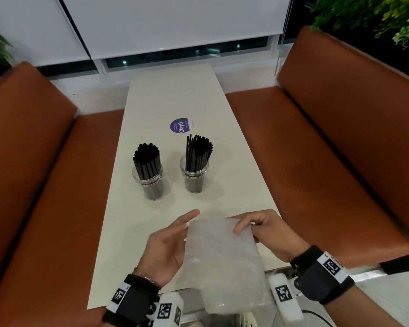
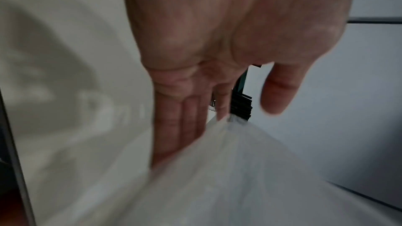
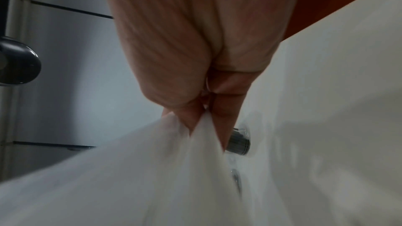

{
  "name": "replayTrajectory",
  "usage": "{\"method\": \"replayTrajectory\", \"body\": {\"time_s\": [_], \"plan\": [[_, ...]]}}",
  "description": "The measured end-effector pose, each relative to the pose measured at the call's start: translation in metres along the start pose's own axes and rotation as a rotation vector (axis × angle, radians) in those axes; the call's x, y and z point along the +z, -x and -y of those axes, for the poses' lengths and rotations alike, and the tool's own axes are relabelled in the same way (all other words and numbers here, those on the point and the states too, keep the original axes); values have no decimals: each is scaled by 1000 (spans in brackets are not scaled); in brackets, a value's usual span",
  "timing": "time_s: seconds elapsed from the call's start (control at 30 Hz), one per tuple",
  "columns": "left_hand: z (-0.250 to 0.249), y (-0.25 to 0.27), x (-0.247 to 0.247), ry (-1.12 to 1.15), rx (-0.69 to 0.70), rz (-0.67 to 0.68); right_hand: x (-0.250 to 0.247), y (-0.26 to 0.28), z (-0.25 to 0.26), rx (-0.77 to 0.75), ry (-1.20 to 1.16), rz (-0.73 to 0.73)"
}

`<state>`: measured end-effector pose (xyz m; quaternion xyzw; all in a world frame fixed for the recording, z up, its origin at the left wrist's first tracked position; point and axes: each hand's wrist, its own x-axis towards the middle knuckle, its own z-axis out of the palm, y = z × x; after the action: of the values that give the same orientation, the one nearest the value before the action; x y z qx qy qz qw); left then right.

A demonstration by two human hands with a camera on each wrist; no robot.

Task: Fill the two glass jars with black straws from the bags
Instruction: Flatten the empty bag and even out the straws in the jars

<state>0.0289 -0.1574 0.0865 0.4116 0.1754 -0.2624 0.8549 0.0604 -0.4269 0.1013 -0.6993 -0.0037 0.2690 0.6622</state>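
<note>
Two clear glass jars stand mid-table in the head view, the left jar (image 1: 151, 182) and the right jar (image 1: 195, 177), each packed with upright black straws (image 1: 198, 149). Nearer me, a clear, empty-looking plastic bag (image 1: 222, 260) hangs between both hands above the table's near edge. My right hand (image 1: 257, 228) pinches the bag's top right corner, the pinch plain in the right wrist view (image 3: 204, 114). My left hand (image 1: 172, 241) lies with straight fingers against the bag's left edge; in the left wrist view the bag (image 2: 217, 169) covers the fingertips (image 2: 180, 131).
The long white table (image 1: 175, 95) runs away from me between two orange bench seats (image 1: 45, 185) (image 1: 328, 149). A round purple sticker (image 1: 181, 125) lies beyond the jars. A window with white blinds closes the far end; plants stand at both upper corners.
</note>
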Motion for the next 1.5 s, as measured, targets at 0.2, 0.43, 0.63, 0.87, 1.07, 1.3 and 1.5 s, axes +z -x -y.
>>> {"method": "replayTrajectory", "body": {"time_s": [0.2,0.43,0.63,0.87,1.07,1.3,1.5], "plan": [[20,-8,28,-497,-181,52,-20,3,-7,-4,40,-55],[41,-26,64,-734,24,-182,-43,38,-16,234,-270,-64],[61,-39,87,-708,138,-109,-63,67,-27,112,-150,-18],[70,-45,91,-687,-5,-40,-86,74,-42,98,-113,-73],[96,-58,100,-923,62,-16,-132,101,-68,198,-174,242],[111,-74,130,-1223,170,187,-161,127,-109,275,-238,74],[106,-64,115,-1256,-23,278,-218,156,-135,418,32,-92]]}}
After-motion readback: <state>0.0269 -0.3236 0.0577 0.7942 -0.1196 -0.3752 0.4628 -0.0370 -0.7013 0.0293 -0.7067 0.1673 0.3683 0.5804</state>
